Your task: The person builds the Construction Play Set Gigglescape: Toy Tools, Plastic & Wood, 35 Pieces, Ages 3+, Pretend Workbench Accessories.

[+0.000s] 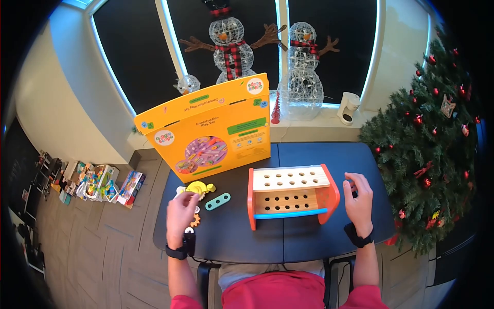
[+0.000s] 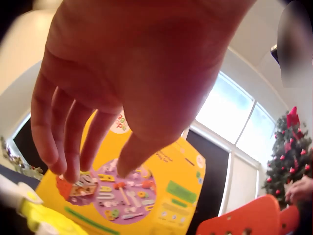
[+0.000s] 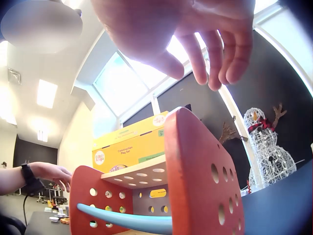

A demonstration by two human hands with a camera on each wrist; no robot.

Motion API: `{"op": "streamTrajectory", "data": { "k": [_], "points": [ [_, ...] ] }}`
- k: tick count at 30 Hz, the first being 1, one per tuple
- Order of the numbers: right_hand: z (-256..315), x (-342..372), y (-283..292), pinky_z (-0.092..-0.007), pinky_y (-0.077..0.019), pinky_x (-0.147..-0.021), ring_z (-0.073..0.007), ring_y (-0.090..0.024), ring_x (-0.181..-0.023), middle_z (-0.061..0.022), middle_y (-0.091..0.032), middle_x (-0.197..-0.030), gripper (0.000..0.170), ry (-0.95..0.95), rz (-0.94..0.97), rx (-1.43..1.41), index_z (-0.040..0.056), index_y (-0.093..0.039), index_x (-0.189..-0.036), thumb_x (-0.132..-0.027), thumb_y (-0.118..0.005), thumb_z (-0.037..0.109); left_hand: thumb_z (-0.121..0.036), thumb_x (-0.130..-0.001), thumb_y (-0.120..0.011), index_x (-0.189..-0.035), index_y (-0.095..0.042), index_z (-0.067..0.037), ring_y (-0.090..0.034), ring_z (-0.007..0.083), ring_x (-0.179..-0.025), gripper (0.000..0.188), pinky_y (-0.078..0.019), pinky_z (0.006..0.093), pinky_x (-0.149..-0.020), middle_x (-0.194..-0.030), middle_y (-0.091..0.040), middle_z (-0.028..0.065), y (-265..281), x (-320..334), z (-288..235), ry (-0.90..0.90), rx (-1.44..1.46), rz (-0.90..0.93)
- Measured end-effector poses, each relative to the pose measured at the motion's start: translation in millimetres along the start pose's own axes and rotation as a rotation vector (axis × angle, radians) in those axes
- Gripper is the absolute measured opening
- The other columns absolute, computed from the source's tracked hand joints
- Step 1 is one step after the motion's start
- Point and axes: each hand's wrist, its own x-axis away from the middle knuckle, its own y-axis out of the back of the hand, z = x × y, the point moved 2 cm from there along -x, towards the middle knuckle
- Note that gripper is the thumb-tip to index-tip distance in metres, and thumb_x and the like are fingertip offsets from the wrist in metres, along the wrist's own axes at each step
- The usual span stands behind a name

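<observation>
Head view showed me the left hand [image 1: 180, 213] just by the yellow plastic toy pieces [image 1: 200, 187], fingers loosely bent, holding nothing; the flat teal three-holed strip [image 1: 214, 203] lay nearby. I had the right hand [image 1: 359, 203] open and empty, near the red-sided wooden toy frame [image 1: 285, 178], which stood upright on the dark blue bench [image 1: 257, 247], beside the yellow cardboard box [image 1: 211, 129].

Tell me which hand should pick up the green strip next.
Left, I'd say: the left hand hovers near the green strip, while the right hand is beyond the red-sided toy rack.
</observation>
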Motion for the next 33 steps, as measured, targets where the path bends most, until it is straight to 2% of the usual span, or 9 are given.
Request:
{"op": "streamTrajectory", "data": {
  "k": [2,3,6,8,14,18,21,26,33],
  "points": [
    [7,3,5,-0.0343,-0.0528,-0.07,-0.027,-0.064,-0.082,-0.0135,-0.067,-0.099,0.015,0.055,-0.078,0.007,-0.0008,-0.068,-0.104,-0.09,-0.066,0.0,-0.028,-0.089,-0.075,-0.103,-0.075,0.0,-0.074,0.0312,-0.076,0.032,-0.0571,0.0393,-0.071,-0.083,-0.075,0.0174,20,-2,13,0.006,-0.213,-0.163],
    [11,4,6,-0.0343,-0.0528,-0.07,-0.027,-0.064,-0.082,-0.0135,-0.067,-0.099,0.015,0.055,-0.078,0.008,-0.0008,-0.068,-0.104,-0.09,-0.066,0.0,-0.028,-0.086,-0.077,-0.1,-0.074,-0.001,-0.073,0.0338,-0.079,0.031,-0.0571,0.0419,-0.075,-0.084,-0.075,0.0158,29,-4,25,0.033,-0.301,-0.193],
    [26,10,7,-0.0341,-0.0518,-0.067,-0.0269,-0.063,-0.079,-0.0134,-0.067,-0.096,0.014,0.144,-0.06,-0.06,-0.0015,-0.068,-0.101,-0.088,-0.067,-0.002,-0.03,-0.081,-0.081,-0.104,-0.073,-0.003,-0.073,0.034,-0.085,0.037,-0.0571,0.0428,-0.08,-0.092,-0.075,0.0152,53,-10,74,0.104,-0.405,-0.215],
    [35,13,4,-0.0334,-0.0527,-0.067,-0.026,-0.064,-0.077,-0.0124,-0.067,-0.09,0.01,0.172,0.065,-0.081,-0.002,-0.069,-0.098,-0.087,-0.067,-0.002,-0.031,-0.075,-0.085,-0.112,-0.071,-0.006,-0.072,0.0331,-0.095,0.047,-0.0568,0.0431,-0.084,-0.103,-0.074,0.0148,64,-9,97,0.273,-0.617,-0.212],
    [46,15,-13,-0.034,-0.0543,-0.069,-0.0262,-0.068,-0.078,-0.0123,-0.069,-0.087,0.009,0.085,0.28,-0.174,-0.0014,-0.069,-0.095,-0.088,-0.07,0.004,-0.025,-0.07,-0.089,-0.117,-0.07,-0.007,-0.068,0.0316,-0.107,0.054,-0.0559,0.0431,-0.09,-0.11,-0.071,0.013,69,-5,139,0.439,-0.58,-0.071],
    [45,14,-24,-0.0381,-0.0552,-0.074,-0.0306,-0.069,-0.085,-0.0144,-0.071,-0.091,0.013,0.08,0.507,-0.14,0.001,-0.07,-0.096,-0.09,-0.071,0.013,-0.021,-0.07,-0.089,-0.118,-0.07,-0.009,-0.07,0.0319,-0.102,0.054,-0.0563,0.0435,-0.088,-0.107,-0.073,0.0133,64,-4,158,0.337,-0.578,-0.013],
    [49,16,-33,-0.041,-0.0547,-0.079,-0.0324,-0.069,-0.089,-0.0149,-0.071,-0.092,0.016,0.102,0.575,-0.137,0.0019,-0.07,-0.097,-0.09,-0.071,0.016,-0.02,-0.071,-0.088,-0.116,-0.072,-0.01,-0.07,0.0317,-0.098,0.049,-0.0569,0.0433,-0.087,-0.103,-0.073,0.0135,60,-4,162,0.215,-0.605,0.0],
    [46,23,-62,-0.0422,-0.054,-0.081,-0.0335,-0.068,-0.091,-0.014,-0.071,-0.093,0.018,0.159,0.597,-0.171,0.0026,-0.071,-0.099,-0.09,-0.071,0.018,-0.018,-0.073,-0.087,-0.102,-0.077,-0.009,-0.072,0.0304,-0.092,0.032,-0.0576,0.0429,-0.082,-0.096,-0.076,0.0123,54,-7,162,0.225,-0.556,0.008],
    [41,33,-91,-0.0445,-0.0522,-0.085,-0.0331,-0.067,-0.097,-0.0117,-0.071,-0.098,0.018,0.105,0.624,-0.143,0.0066,-0.072,-0.1,-0.091,-0.071,0.022,-0.016,-0.075,-0.086,-0.104,-0.078,-0.009,-0.074,0.0293,-0.09,0.031,-0.0582,0.0413,-0.081,-0.096,-0.077,0.0127,50,-9,165,0.22,-0.474,0.024]
  ]
}}
